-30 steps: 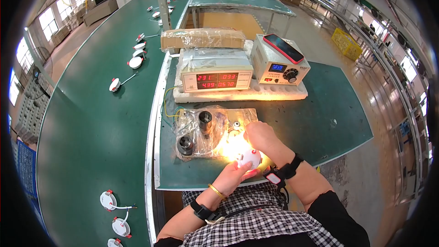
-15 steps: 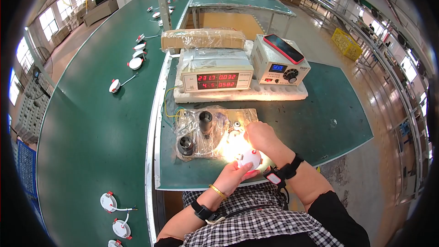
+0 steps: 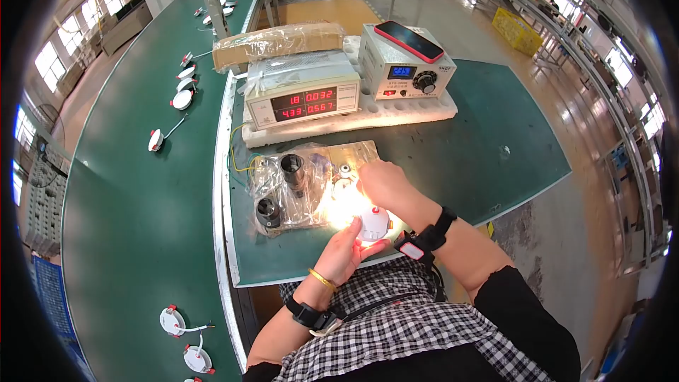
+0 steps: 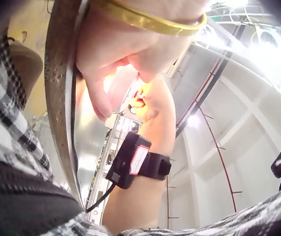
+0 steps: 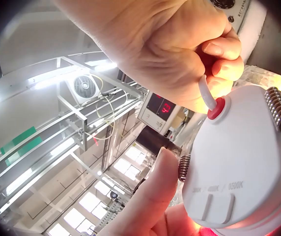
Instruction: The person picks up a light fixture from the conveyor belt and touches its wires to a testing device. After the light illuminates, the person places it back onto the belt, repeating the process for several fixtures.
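Observation:
A lit white round downlight point(image 3: 373, 228) sits in my left hand point(image 3: 341, 253), its back turned up and its glow flooding the board beyond. In the right wrist view the left thumb point(image 5: 155, 189) lies along the housing's edge. That housing carries coil springs point(image 5: 278, 108), colour-temperature markings and a red grommet point(image 5: 216, 108). From the grommet a short white cable point(image 5: 207, 92) runs into the curled fingers of my right hand point(image 3: 389, 185). The cable's far end is hidden by that hand and the glare. Beside the hands lies a plastic-wrapped board point(image 3: 315, 205) with black cylindrical fittings point(image 3: 291, 166).
Behind the board, a red-digit meter point(image 3: 304, 102) and a dial-fronted power unit point(image 3: 410, 74) stand on white foam point(image 3: 424, 110). A phone point(image 3: 410, 41) rests on the unit. More downlights point(image 3: 172, 321) lie along the green belt point(image 3: 141, 240) at left.
The head view has shifted, so the bench appears lower-angled and further left. My left thumb has slid from the downlight's back to its edge. The lamp stays lit and the meter's digits differ.

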